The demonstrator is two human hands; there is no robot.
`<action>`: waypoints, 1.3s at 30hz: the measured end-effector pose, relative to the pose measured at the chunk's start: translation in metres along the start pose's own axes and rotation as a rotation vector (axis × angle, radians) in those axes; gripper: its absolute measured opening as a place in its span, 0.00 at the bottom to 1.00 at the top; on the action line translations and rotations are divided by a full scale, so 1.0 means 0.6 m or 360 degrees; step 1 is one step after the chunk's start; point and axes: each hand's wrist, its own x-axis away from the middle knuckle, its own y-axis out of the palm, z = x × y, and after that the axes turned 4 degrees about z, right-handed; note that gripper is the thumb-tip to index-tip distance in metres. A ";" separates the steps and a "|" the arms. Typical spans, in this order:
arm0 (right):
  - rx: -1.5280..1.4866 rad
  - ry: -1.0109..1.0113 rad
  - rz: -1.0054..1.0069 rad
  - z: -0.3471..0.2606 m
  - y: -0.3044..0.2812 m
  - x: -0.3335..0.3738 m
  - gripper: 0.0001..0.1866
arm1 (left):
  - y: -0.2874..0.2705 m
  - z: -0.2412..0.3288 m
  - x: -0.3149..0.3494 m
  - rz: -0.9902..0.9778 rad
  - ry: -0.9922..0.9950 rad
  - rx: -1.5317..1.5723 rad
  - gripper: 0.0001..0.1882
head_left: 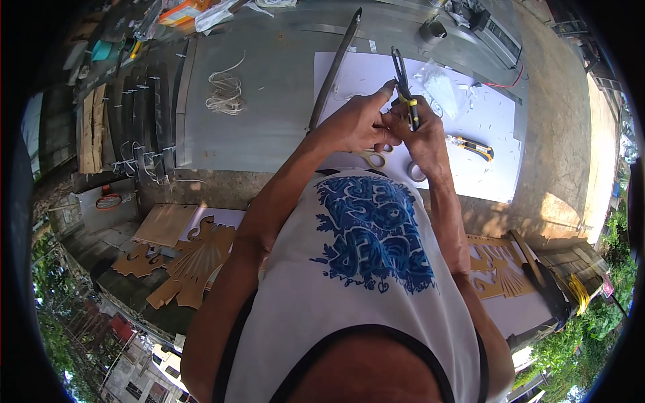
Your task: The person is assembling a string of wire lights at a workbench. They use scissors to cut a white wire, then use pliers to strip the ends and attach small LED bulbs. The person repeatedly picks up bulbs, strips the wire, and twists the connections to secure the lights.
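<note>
My right hand [427, 138] is closed around pliers [412, 107] with yellow-and-black handles, their dark jaws pointing away from me. My left hand [363, 124] meets it, its fingers curled and its thumb beside the pliers. What the left fingers pinch, if anything, is too small to make out. Both hands are above a white sheet [500, 176] on the table. Partly under them lie scissors [377, 160] with cream handles and a grey roll [416, 172]. A yellow-and-black utility knife [474, 146] rests right of my right hand. Beyond it is a clear plastic bag [440, 87] with white contents.
A long dark bar [334, 70] slants across the sheet's left edge. Farther left are coiled white wire [225, 94] and dark strips [151, 114] with wires. A metal cup [433, 30] and grey box [496, 37] stand at the back right. Brown cut-out panels [201, 252] lie behind my left arm.
</note>
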 end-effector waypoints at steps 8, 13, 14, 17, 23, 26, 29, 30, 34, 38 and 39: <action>-0.0775 0.0012 0.0276 0.027 0.008 0.006 0.08 | -0.014 -0.018 -0.006 0.0194 0.0163 0.0079 0.22; -0.0674 0.0042 0.0349 0.041 0.008 0.018 0.10 | -0.007 -0.009 -0.005 0.0281 0.0129 0.0106 0.09; -0.0622 0.0057 0.0329 0.038 0.004 0.022 0.11 | -0.011 -0.010 -0.004 0.0313 0.0101 0.0141 0.09; -0.0449 0.0185 0.0123 0.026 -0.020 0.038 0.13 | -0.026 -0.021 -0.003 0.0450 -0.0002 0.0242 0.08; -0.0166 0.0372 -0.0245 0.017 -0.034 0.065 0.16 | -0.040 -0.022 -0.006 0.0480 0.0037 0.0412 0.09; -0.0203 0.0381 -0.0312 0.019 -0.029 0.070 0.18 | -0.043 -0.025 -0.007 0.0512 0.0100 0.0385 0.09; -0.0193 0.0406 -0.0351 0.020 -0.026 0.071 0.18 | -0.046 -0.028 -0.006 0.0532 0.0149 0.0337 0.09; -0.0189 0.0402 -0.0368 0.022 -0.026 0.071 0.18 | -0.047 -0.029 -0.005 0.0530 0.0160 0.0320 0.09; -0.0178 0.0407 -0.0380 0.029 -0.024 0.070 0.18 | -0.047 -0.026 -0.004 0.0509 0.0158 0.0325 0.08; -0.0169 0.0406 -0.0352 0.029 -0.020 0.073 0.18 | -0.044 -0.026 -0.004 0.0517 0.0182 0.0260 0.08; -0.0158 0.0414 -0.0360 0.028 -0.021 0.073 0.18 | -0.043 -0.027 -0.005 0.0521 0.0191 0.0243 0.08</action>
